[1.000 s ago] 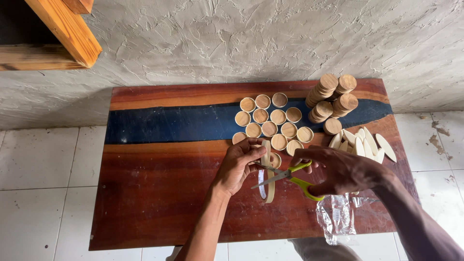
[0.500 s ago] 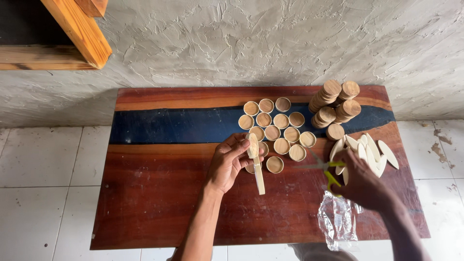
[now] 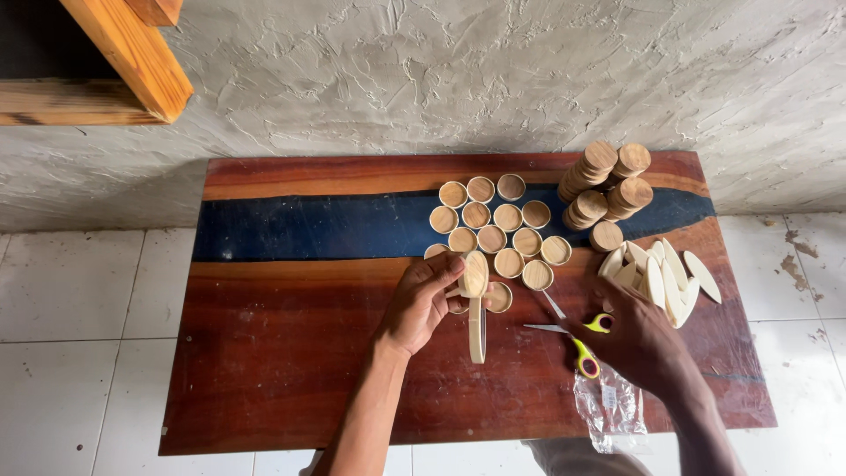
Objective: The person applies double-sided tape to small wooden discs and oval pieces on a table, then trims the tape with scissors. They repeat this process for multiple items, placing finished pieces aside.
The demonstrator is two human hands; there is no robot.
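While left hand [image 3: 421,301] grips oval wood strip [image 3: 476,304], right hand [image 3: 639,339] rests on open scissors [image 3: 573,330], grip unclear; trimming step, next needs scissors taken up.

Rough grey plaster wall [image 3: 423,79], white tiled floor [image 3: 88,335], reddish wooden table [image 3: 282,370] with blue band, wooden beams [image 3: 123,53].

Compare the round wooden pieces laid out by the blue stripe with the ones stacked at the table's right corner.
The laid-out rounds sit singly, side by side, hollow tops up like shallow cups; the stacked discs are piled in several leaning columns. The laid-out rounds show pale rims around darker middles; the stacked discs show flat brown tops. Both are round, wooden and similar in width.
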